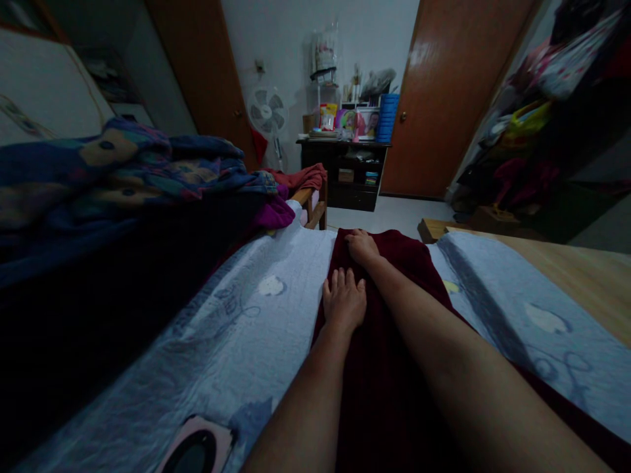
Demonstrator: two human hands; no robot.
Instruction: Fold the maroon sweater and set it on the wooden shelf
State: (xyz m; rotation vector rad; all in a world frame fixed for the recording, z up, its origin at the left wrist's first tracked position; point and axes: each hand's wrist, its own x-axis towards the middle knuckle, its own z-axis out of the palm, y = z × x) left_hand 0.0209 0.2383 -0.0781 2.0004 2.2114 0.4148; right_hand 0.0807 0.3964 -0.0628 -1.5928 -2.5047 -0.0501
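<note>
A dark red piece of cloth [394, 387], perhaps a garment, lies spread lengthwise over the bed in front of me. My left hand [345, 302] rests palm down along its left edge, fingers stretched and slightly apart. Farther up, my right hand [363, 248] lies on the cloth close to its far left corner, its fingers a little bent over the fabric. Neither hand visibly pinches the cloth. Beneath it is a pale blue-grey patterned bed sheet [290, 328].
A large heap of clothes [148, 171] fills the bed's left side. A pink-rimmed device [197, 447] lies near the bottom edge. Bare wooden board [557, 263] shows at right. Beyond the bed stand a dark cabinet [315, 154], a fan [267, 110] and hanging clothes [532, 125].
</note>
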